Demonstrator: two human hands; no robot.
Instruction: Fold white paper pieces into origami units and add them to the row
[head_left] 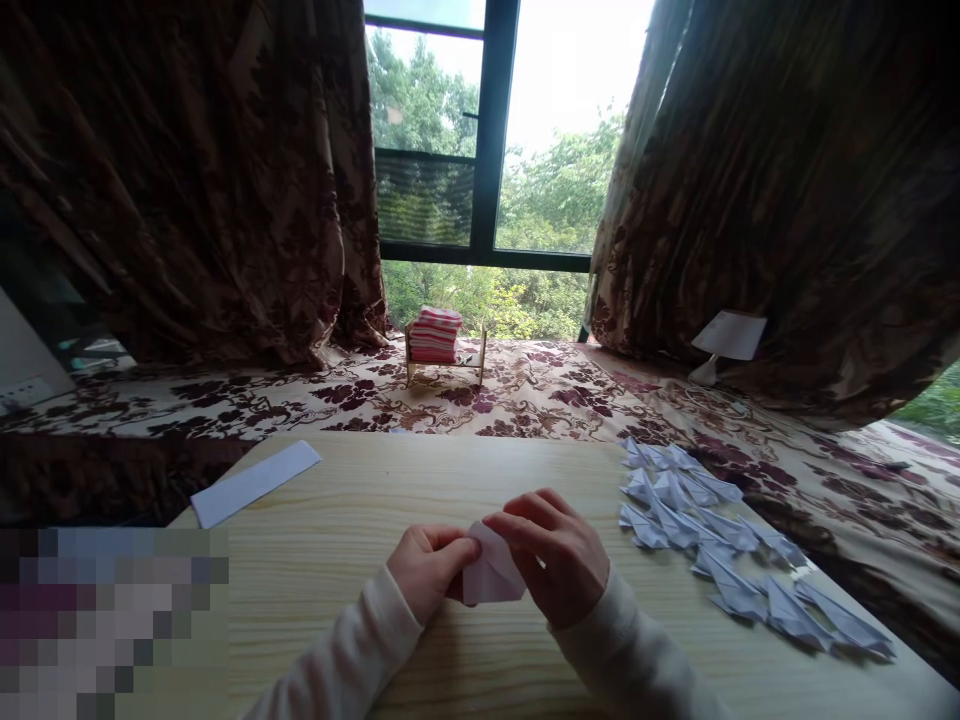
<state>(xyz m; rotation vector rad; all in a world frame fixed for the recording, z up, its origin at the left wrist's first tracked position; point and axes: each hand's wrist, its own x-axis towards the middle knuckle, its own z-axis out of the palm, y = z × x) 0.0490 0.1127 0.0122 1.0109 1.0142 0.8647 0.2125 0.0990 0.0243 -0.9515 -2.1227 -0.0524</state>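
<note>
A small piece of folded white paper point(491, 575) is held up over the table between my two hands. My left hand point(431, 568) pinches its left edge, thumb on the near face. My right hand point(562, 555) is at its upper right, fingers bent over the top edge and touching it. A crease runs across the paper's face. Off to the right, several folded white paper pieces point(720, 540) with pointed ends lie in rough rows on the wooden table point(315, 620).
A flat white paper strip or stack point(256, 483) lies at the table's far left. Beyond, on the flowered cloth ledge point(555, 385), stand a small rack point(445, 366) with folded pink striped cloths point(435, 335) and a white lamp point(727, 335). The lower left corner is blurred out.
</note>
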